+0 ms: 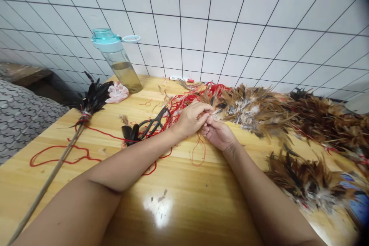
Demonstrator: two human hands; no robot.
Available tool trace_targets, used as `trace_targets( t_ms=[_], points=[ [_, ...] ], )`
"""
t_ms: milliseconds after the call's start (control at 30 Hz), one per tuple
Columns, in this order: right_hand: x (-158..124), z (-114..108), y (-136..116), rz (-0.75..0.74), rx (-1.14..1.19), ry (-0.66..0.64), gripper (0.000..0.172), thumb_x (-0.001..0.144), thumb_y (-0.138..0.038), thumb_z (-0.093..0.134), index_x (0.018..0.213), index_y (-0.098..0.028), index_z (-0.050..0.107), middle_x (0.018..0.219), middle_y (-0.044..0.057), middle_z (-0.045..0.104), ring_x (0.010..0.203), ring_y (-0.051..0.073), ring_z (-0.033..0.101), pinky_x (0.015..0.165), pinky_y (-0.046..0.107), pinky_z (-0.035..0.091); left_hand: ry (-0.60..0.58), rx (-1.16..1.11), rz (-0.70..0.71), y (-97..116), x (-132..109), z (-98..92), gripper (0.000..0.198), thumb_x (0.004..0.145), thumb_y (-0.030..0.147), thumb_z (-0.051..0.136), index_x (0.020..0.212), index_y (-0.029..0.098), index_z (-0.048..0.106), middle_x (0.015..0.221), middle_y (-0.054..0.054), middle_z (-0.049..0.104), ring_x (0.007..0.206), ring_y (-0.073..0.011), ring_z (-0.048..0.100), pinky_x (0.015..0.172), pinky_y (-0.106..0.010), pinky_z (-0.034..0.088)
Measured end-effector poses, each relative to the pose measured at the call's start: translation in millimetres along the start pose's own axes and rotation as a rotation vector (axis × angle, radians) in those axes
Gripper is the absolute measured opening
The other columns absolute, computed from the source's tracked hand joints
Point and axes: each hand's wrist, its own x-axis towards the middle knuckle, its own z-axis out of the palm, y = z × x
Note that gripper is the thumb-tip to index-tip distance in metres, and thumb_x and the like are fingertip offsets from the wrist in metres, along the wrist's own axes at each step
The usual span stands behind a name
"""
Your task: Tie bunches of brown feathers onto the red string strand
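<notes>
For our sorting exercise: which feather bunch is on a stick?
The black bunch at far left, on a wooden stick; the brown bunches and small black feathers by the scissors show none.

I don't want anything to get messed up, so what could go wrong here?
The tangled bright-red yarn lies close by the dark scissors with looped handles, so a strand might snag or be cut by accident. The clear bottle with a turquoise lid holds yellowish liquid; a bump could tip it over. The fluffy pile of brown feathers with pale down lies near the bare right hand, which might brush some out of place.
</notes>
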Motion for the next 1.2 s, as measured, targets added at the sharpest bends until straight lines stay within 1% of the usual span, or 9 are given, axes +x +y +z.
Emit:
trace_targets(
  t_ms=[67,167,300,433,567,700,900,1067,1200],
  points=[
    [0.2,0.4,1.8,-0.001,-0.004,-0.012,0.011,0.076,-0.020,0.066,0.073,-0.018,0.056,0.064,-0.004,0.051,0.054,0.006,0.042,0.055,0.020,0.039,0.017,0.036,0.033,-1.5,-1.7,1.7,0.018,0.083,0.010,0.052,0.095,0.017,0.062,0.086,-0.003,0.065,0.083,-0.0115,0.059,0.078,-0.025,0.047],
    [0.4,0.5,3.1,0.005,-0.007,-0.028,0.013,0.075,-0.021,0.067,0.071,-0.017,0.055,0.065,-0.003,0.052,0.055,0.006,0.043,0.055,0.019,0.039,0.022,0.060,0.031,-4.3,-3.5,3.1,0.016,0.084,0.010,0.051,0.093,0.017,0.062,0.086,-0.003,0.064,0.082,-0.0111,0.059,0.075,-0.023,0.047],
    [0.1,0.8,3.4,0.017,-0.023,-0.049,0.015,0.076,-0.024,0.067,0.071,-0.017,0.055,0.067,-0.003,0.052,0.056,0.005,0.043,0.055,0.018,0.038,0.020,0.041,-0.022,-4.7,-4.0,3.4,0.015,0.082,0.008,0.052,0.088,0.017,0.062,0.085,-0.002,0.064,0.082,-0.0107,0.059,0.076,-0.023,0.047],
    [-0.9,1.9,3.4,0.041,-0.046,-0.051,0.014,0.079,-0.025,0.065,0.073,-0.017,0.055,0.068,-0.002,0.052,0.055,0.006,0.042,0.054,0.019,0.038,0.012,-0.002,-0.096,-2.5,-3.6,3.5,0.012,0.082,0.010,0.051,0.087,0.017,0.060,0.085,-0.002,0.064,0.082,-0.0105,0.059,0.077,-0.023,0.046],
    [-1.7,4.0,3.2,0.054,-0.063,-0.038,0.016,0.082,-0.027,0.062,0.072,-0.018,0.053,0.068,-0.003,0.050,0.055,0.006,0.041,0.055,0.019,0.038,-0.001,-0.057,-0.128,-0.7,-3.2,3.6,0.012,0.082,0.010,0.051,0.085,0.017,0.060,0.087,-0.002,0.063,0.084,-0.0110,0.058,0.079,-0.024,0.045],
    [-2.1,7.0,3.3,0.058,-0.070,-0.009,0.019,0.085,-0.030,0.058,0.071,-0.018,0.051,0.067,-0.003,0.048,0.054,0.006,0.040,0.054,0.019,0.037,0.006,-0.087,-0.149,1.8,-3.0,3.5,0.013,0.082,0.009,0.050,0.081,0.017,0.060,0.083,-0.002,0.062,0.080,-0.0111,0.057,0.076,-0.024,0.045],
    [-2.6,11.1,5.1,0.089,-0.017,-0.005,0.020,0.086,-0.029,0.057,0.071,-0.017,0.051,0.065,-0.004,0.047,0.053,0.006,0.041,0.052,0.018,0.035,0.031,-0.059,-0.206,4.6,-3.1,3.6,0.010,0.080,0.011,0.054,0.085,0.018,0.060,0.083,-0.001,0.063,0.079,-0.0108,0.057,0.075,-0.023,0.044],
    [-3.6,11.9,5.1,0.113,0.025,-0.013,0.020,0.087,-0.029,0.055,0.071,-0.017,0.052,0.066,-0.003,0.048,0.053,0.006,0.040,0.050,0.018,0.034,0.016,-0.116,-0.293,3.0,-3.8,4.5,0.004,0.081,0.017,0.056,0.080,0.017,0.059,0.078,0.001,0.063,0.072,-0.0094,0.057,0.069,-0.022,0.044],
    [-3.5,10.8,4.8,0.140,0.020,0.006,0.022,0.088,-0.032,0.054,0.072,-0.017,0.052,0.067,-0.003,0.048,0.053,0.006,0.039,0.050,0.018,0.033,-0.029,-0.164,-0.326,-1.2,-3.8,4.4,0.003,0.081,0.018,0.056,0.080,0.017,0.058,0.073,0.002,0.062,0.067,-0.0087,0.056,0.066,-0.021,0.044]
  ],
)
